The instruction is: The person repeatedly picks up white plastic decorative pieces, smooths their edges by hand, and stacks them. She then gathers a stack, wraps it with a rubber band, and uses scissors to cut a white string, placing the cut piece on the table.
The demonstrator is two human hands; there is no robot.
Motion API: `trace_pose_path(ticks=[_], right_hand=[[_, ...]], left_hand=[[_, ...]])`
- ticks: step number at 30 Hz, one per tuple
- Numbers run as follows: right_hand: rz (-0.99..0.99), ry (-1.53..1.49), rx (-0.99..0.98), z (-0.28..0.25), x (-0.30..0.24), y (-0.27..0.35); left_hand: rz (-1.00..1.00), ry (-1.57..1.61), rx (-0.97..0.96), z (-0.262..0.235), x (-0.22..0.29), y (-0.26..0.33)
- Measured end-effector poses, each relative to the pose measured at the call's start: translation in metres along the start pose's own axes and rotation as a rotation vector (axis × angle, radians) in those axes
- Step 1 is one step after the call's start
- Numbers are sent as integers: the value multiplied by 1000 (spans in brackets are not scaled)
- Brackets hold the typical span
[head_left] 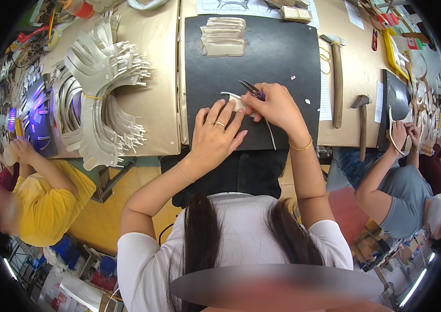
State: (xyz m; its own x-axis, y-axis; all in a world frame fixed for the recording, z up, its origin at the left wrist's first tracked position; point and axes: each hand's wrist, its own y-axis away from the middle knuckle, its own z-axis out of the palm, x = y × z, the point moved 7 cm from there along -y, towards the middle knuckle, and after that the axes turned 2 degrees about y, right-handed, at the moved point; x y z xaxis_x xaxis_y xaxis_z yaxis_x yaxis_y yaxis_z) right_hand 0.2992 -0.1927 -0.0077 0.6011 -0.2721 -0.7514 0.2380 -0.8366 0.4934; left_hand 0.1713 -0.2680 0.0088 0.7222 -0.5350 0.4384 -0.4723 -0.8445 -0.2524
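Observation:
A small cream-white strip-shaped piece (233, 98) lies on the black mat (293, 67), partly covered by my fingers. My left hand (216, 127) rests on its near edge with the fingers stretched out and spread. My right hand (277, 106) is closed around a small pair of snips (249, 87), its dark pointed blades aimed up and left, slightly apart. The right thumb and fingertip press at the right end of the piece. From under that hand a thin white strip (271, 136) trails toward the mat's near edge.
A stack of cream pieces (223, 36) sits at the mat's far side. Bundled large curved grey-white pieces (93, 99) spread at left. Two hammers, one long-handled (337, 86) and one shorter (363, 125), lie at right. Co-workers sit on both sides, one in yellow (57, 203).

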Motion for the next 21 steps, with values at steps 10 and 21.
trace_pose_path(ticks=[10, 21], right_hand=[[47, 3, -60, -1, 3, -6], [28, 16, -50, -2, 2, -5]], left_hand=[[-2, -49, -33, 2, -3, 0], [-23, -36, -41, 1, -5, -5]])
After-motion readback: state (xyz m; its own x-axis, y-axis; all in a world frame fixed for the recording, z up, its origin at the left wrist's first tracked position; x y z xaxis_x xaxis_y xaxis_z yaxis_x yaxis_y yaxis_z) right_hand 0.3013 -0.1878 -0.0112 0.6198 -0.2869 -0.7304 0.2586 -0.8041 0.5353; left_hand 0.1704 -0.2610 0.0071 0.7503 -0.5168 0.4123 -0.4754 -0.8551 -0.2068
